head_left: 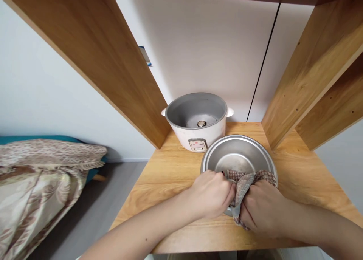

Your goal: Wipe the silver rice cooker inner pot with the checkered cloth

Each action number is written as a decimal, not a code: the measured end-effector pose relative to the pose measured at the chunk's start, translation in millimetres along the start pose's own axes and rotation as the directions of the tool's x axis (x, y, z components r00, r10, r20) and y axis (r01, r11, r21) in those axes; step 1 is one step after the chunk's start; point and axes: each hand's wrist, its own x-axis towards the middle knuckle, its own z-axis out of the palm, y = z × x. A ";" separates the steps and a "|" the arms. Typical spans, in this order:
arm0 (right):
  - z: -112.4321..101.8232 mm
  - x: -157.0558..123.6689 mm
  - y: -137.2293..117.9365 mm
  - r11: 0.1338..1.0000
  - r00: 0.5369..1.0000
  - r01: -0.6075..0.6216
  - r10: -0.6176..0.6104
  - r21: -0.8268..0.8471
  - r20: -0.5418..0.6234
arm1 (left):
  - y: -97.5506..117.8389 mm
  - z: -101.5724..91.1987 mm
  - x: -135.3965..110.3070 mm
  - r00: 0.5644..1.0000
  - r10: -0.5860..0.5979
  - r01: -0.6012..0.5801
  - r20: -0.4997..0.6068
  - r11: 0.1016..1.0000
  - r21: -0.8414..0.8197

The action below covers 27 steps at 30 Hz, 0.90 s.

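A checked cloth [243, 186] is bunched between my two hands over the near rim of a round metal pot [236, 156]. My left hand [214, 192] is closed around the cloth's left part, at the pot's near left side. Fingers curled, my right hand [262, 207] grips the cloth from the right, just in front of the pot. The hands and cloth hide the pot's near edge. Behind it stands a white rice cooker [195, 133], lidless, its grey inside and round centre plate showing.
The wooden shelf board [159, 188] holds the pot and cooker. Wooden uprights stand at the left [93, 52] and right [309, 75], with a white panel [210, 44] behind. A patterned cover [42, 192] drapes over teal furniture at far left.
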 end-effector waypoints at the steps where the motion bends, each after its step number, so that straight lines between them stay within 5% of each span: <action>1: -0.8 -0.1 0.6 1.000 1.000 0.001 -0.001 0.000 0.008 | 0.1 0.2 -0.1 1.000 0.003 -0.002 -0.002 1.000 0.009; 7: 7.1 2.0 -12.8 0.989 0.989 -0.145 0.145 0.018 0.002 | 3.3 0.6 0.5 1.000 -0.008 0.008 0.005 0.999 0.052; 12: 22.8 4.5 -25.7 0.971 0.964 -0.237 0.237 0.016 -0.120 | 4.2 2.8 1.4 0.999 -0.033 0.032 0.025 0.998 0.051; 23: 3.8 -0.7 2.5 1.000 1.000 0.017 -0.017 0.003 -0.025 | -0.6 -4.1 1.4 0.999 0.031 -0.032 0.041 0.999 0.032; 27: 7.0 0.0 -4.3 0.999 0.999 -0.049 0.049 0.021 -0.020 | 0.4 -3.8 2.4 0.999 0.012 -0.014 0.042 0.999 0.040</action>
